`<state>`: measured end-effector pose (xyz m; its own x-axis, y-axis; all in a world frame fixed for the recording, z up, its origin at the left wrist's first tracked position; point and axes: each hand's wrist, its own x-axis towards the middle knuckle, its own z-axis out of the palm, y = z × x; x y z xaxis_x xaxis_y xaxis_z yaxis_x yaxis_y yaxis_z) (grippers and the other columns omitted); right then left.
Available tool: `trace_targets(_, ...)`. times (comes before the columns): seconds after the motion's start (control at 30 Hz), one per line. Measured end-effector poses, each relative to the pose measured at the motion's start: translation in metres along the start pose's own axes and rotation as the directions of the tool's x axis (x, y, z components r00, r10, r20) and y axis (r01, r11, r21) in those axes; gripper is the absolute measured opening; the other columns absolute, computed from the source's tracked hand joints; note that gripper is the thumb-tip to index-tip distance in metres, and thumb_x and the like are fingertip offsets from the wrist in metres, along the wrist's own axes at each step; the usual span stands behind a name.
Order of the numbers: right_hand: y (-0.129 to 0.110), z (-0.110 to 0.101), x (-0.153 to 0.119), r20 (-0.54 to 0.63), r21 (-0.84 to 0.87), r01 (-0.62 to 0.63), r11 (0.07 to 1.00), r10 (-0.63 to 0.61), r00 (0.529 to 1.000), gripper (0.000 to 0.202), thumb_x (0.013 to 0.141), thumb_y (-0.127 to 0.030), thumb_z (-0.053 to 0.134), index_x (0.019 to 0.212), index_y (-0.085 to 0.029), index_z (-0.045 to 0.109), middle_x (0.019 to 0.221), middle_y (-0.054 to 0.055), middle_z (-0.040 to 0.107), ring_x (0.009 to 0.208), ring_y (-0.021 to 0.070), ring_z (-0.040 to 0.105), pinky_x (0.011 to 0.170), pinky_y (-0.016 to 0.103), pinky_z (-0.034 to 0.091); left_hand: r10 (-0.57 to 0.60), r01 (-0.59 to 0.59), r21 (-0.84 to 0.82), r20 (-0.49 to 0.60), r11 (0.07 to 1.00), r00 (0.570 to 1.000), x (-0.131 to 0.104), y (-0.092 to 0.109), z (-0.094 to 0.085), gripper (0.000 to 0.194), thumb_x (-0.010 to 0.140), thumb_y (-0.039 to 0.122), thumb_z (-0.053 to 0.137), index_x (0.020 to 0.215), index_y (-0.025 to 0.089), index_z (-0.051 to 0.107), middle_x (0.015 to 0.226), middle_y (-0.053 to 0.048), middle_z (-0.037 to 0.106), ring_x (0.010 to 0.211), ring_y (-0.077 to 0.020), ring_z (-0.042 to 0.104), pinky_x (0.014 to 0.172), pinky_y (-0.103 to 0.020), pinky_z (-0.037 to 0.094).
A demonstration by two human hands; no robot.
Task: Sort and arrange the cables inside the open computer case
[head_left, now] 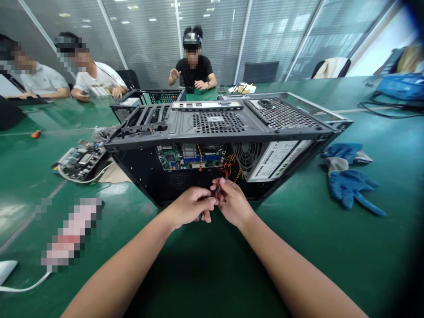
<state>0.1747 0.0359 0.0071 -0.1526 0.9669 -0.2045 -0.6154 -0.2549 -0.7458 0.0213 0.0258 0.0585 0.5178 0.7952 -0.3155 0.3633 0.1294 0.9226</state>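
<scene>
A black computer case [139, 142] lies on the table before me, its side open towards me. Both hands are at this opening, gripping a bundle of thin coloured wires [217, 191]. My left hand [190, 206] is closed round the wires, with some of them showing below its fingers. Just to the right, my right hand [234, 201] pinches the same bundle between thumb and fingers. Behind the hands, a green motherboard [170, 157] and a power supply [276, 161] with a fan and white label sit inside the case. Red and yellow cables [228, 163] hang beside the power supply.
Blue work gloves [351, 185] lie to the right. On the left are a loose circuit board [81, 159] and a blurred-out device [71, 234] on a white cable. A second case [165, 95] stands behind. Several people sit across the green table [380, 265].
</scene>
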Motion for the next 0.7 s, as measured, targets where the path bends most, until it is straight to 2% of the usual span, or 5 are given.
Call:
trace_targets(0.17, -0.008, -0.005, 0.004, 0.200, 0.120, -0.158, 0.980, 0.132, 0.971, 0.038, 0.073, -0.042, 0.074, 0.105, -0.024, 0.068, 0.082, -0.004, 0.070, 0.044, 0.0069, 0.048, 0.043, 0.024, 0.042, -0.011, 0.092, -0.583, 0.141, 0.807, 0.990, 0.004, -0.009, -0.003, 0.020, 0.081, 0.029, 0.067, 0.084, 0.010, 0.062, 0.065, 0.001, 0.058, 0.046, -0.0065, 0.055, 0.046, -0.018, 0.041)
trace_targets(0.27, -0.008, -0.006, 0.007, 0.243, 0.160, -0.150, 0.976, 0.109, 0.964, 0.031, 0.070, -0.038, 0.077, 0.097, -0.024, 0.068, 0.078, -0.006, 0.069, 0.042, 0.0049, 0.041, 0.045, 0.022, 0.044, -0.016, 0.163, -0.728, 0.204, 0.666, 0.979, 0.007, -0.013, -0.003, 0.020, 0.078, 0.026, 0.071, 0.083, 0.009, 0.062, 0.064, 0.002, 0.056, 0.044, -0.0043, 0.052, 0.043, -0.016, 0.038)
trace_targets(0.33, -0.007, -0.005, 0.008, 0.226, 0.167, -0.123, 0.978, 0.084, 0.970, 0.027, 0.068, -0.037, 0.081, 0.087, -0.023, 0.068, 0.074, -0.007, 0.069, 0.040, 0.0038, 0.036, 0.045, 0.022, 0.044, -0.013, 0.168, -0.732, 0.213, 0.660, 0.977, 0.008, -0.014, -0.003, 0.020, 0.078, 0.027, 0.072, 0.083, 0.009, 0.062, 0.065, 0.001, 0.057, 0.044, -0.0042, 0.053, 0.042, -0.016, 0.038)
trace_targets(0.57, 0.000, 0.004, 0.008, 0.093, 0.022, 0.033, 0.999, -0.034, 0.995, 0.025, 0.075, -0.042, 0.076, 0.084, -0.020, 0.066, 0.076, -0.001, 0.071, 0.040, 0.0045, 0.034, 0.041, 0.021, 0.037, -0.023, 0.022, -0.213, -0.001, 0.977, 1.000, 0.003, -0.007, -0.008, 0.018, 0.086, 0.029, 0.060, 0.082, 0.012, 0.063, 0.074, -0.003, 0.066, 0.054, -0.0104, 0.064, 0.048, -0.019, 0.043)
trace_targets(0.7, 0.004, 0.008, 0.009, 0.034, -0.031, 0.118, 0.993, -0.117, 0.993, 0.026, 0.075, -0.042, 0.075, 0.082, -0.018, 0.066, 0.074, 0.001, 0.070, 0.041, 0.0046, 0.035, 0.040, 0.021, 0.033, 0.067, -0.025, 0.231, -0.179, 0.973, 0.982, 0.001, -0.003, -0.004, 0.022, 0.087, 0.024, 0.054, 0.068, 0.014, 0.060, 0.070, -0.002, 0.067, 0.056, -0.0114, 0.065, 0.053, -0.021, 0.046)
